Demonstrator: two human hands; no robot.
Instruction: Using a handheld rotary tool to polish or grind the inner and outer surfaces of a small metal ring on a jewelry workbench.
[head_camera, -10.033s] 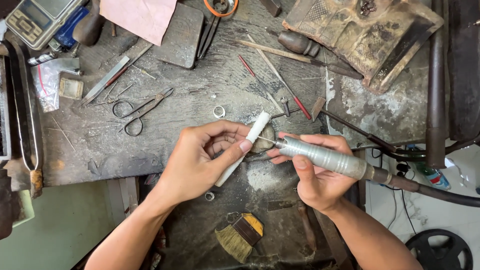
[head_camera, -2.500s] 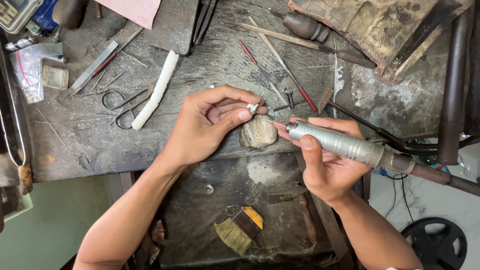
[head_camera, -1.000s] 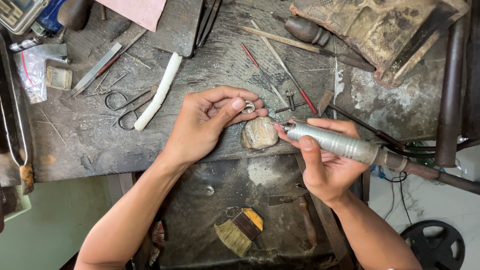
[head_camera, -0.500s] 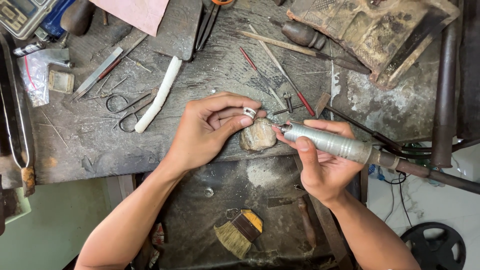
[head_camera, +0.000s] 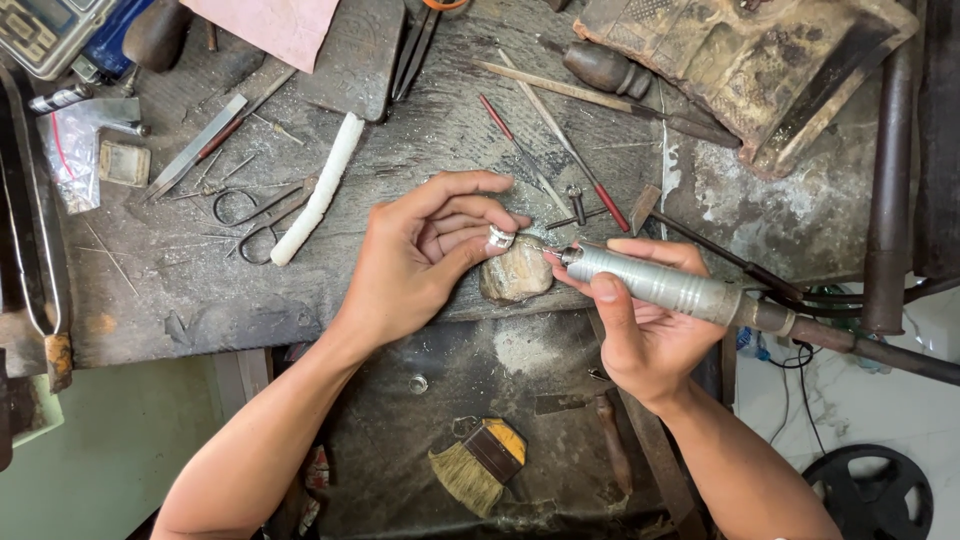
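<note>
At the workbench's (head_camera: 200, 300) near edge, the right hand (head_camera: 640, 330) is closed in a pencil grip around a metal rotary handpiece (head_camera: 660, 285). Its tip meets a small silver ring (head_camera: 501, 237) pinched between the left hand's (head_camera: 420, 260) thumb and fingertips, over a worn bench peg (head_camera: 516, 272). The ring looks light, stiff and slick, best gripped by its outer edges; scissors (head_camera: 262, 212) lie farther back.

Small digital scale (head_camera: 45, 30) with grey screen at far-left corner of workbench (head_camera: 420, 150), cut by frame edge. Clear plastic bag (head_camera: 70, 160) with red marking just below it, near left edge. Small beige flat packet (head_camera: 125, 163) touching bag's right side.
</note>
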